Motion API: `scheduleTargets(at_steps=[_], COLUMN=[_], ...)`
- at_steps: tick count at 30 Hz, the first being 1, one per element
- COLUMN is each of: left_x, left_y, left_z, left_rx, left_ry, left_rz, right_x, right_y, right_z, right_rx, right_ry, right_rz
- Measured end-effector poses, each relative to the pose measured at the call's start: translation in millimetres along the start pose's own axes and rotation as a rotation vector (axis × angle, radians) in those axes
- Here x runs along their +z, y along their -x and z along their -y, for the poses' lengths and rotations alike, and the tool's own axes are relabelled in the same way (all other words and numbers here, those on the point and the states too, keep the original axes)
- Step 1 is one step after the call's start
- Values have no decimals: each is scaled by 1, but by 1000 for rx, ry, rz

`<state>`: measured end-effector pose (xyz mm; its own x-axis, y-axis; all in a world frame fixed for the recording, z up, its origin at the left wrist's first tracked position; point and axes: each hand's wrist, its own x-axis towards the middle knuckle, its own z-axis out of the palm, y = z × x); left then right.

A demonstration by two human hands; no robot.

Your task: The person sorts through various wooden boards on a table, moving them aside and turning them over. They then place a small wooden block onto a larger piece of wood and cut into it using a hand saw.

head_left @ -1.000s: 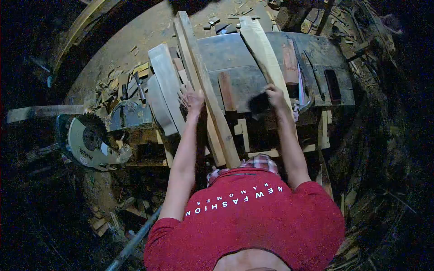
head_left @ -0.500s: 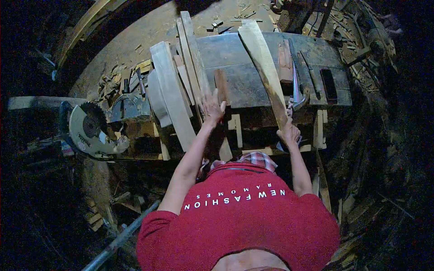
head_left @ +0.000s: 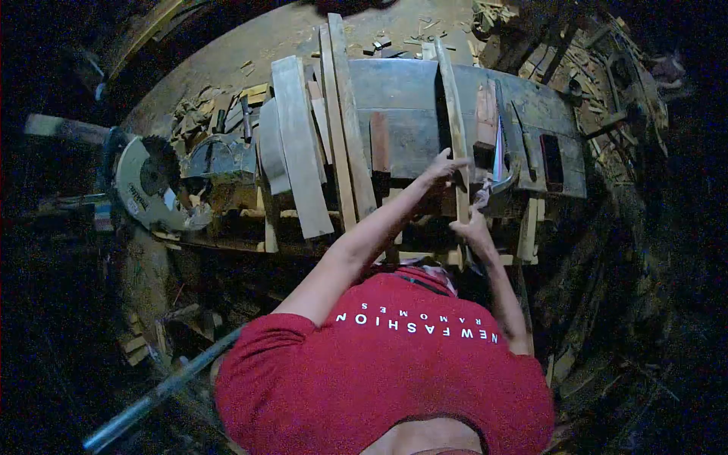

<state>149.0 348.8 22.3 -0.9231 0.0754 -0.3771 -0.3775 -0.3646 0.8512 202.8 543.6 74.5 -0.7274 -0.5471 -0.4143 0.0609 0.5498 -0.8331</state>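
A long wooden plank (head_left: 453, 106) stands on its narrow edge across the workbench, its near end reaching past the bench edge toward my body. My left hand (head_left: 443, 170) grips it partway along, fingers over the top edge and thumb on the left side. Closer to me, my right hand (head_left: 475, 230) is closed around the near part of the same plank. Just right of the plank lies a hammer (head_left: 506, 179) with a curved metal head. A short reddish wood block (head_left: 380, 142) rests on the bench to the left.
Several long boards (head_left: 299, 144) lie side by side at the bench's left. A circular saw (head_left: 152, 182) sits beyond them. On the right are a brick-like wood block (head_left: 486, 114), a handsaw (head_left: 499, 148), a chisel-like tool (head_left: 528, 148) and a dark phone-shaped object (head_left: 552, 161).
My left hand has moved right from beside the reddish block and taken hold of the plank. The plank has turned from its broad face onto its edge.
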Motion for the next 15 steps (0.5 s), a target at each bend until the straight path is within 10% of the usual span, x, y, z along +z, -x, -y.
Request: scheduleTargets(at_steps=[7,11,15], left_x=[-47,-71,-167], left_y=[-8,63,64], left_z=[18,-55,-32], left_rx=[439,118,578], left_ry=[-341,-193,-221], left_rz=[-323,-306,-445], right_x=[15,46,99], right_y=[-18,-49,-67], right_z=[43,59,120], right_rx=[4,-176,-143], right_ry=[-5,227,296], right_rz=[45,31,93])
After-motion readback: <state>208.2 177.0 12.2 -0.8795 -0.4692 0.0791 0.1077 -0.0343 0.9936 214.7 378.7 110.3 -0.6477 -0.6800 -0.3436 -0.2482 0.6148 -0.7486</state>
